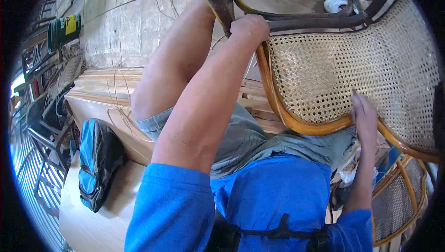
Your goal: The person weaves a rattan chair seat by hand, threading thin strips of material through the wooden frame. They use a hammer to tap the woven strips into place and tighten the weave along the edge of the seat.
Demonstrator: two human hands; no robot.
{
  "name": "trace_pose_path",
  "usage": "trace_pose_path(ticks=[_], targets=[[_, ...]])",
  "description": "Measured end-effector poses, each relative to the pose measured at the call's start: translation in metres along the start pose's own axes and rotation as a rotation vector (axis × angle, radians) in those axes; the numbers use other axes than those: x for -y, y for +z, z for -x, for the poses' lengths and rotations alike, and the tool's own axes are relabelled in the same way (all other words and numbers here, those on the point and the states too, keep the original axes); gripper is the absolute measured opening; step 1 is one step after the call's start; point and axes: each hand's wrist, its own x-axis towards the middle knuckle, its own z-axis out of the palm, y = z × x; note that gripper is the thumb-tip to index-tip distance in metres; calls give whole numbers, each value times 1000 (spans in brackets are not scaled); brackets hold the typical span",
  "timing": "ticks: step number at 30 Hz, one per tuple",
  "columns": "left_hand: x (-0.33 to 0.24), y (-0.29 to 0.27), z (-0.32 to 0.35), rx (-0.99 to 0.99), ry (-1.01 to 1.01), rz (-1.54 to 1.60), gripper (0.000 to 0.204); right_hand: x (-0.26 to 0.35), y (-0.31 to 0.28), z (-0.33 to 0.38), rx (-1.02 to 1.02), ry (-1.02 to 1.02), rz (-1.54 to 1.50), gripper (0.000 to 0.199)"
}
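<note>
Wooden bench (92, 224) of pale planks, with 1 blue-and-black backpack (95, 161) flat on it.

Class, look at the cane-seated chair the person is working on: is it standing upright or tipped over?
Tipped. The chair lies across the lap, woven seat facing the camera; the left hand grips its frame.

A rattan chair (296, 122) with a pale woven cane seat lies tilted across the person's lap.
</note>
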Motion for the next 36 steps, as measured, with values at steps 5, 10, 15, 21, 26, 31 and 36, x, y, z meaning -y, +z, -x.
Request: trace_pose_path(ticks=[5, 10, 15, 21, 26, 31, 36], targets=[[5, 7, -5, -22, -13, 53, 37, 108, 50, -108, 356, -436, 308, 35], [8, 5, 1, -26, -37, 60, 29, 140, 102, -156, 471, -425, 662, 31], [6, 5, 2, -21, -25, 50, 28, 161, 112, -167, 505, -434, 744, 31], [12, 15, -2, -157, 35, 80, 26, 172, 116, -168, 439, -570, 838, 27], [14, 17, 0, -189, 67, 64, 25, 189, 119, -164, 437, -572, 955, 25], [15, 19, -2, -189, 70, 71, 25, 196, 119, -170, 486, -632, 1009, 23], [13, 20, -5, -179, 30, 104, 25, 217, 133, -180, 650, -442, 1072, 23]])
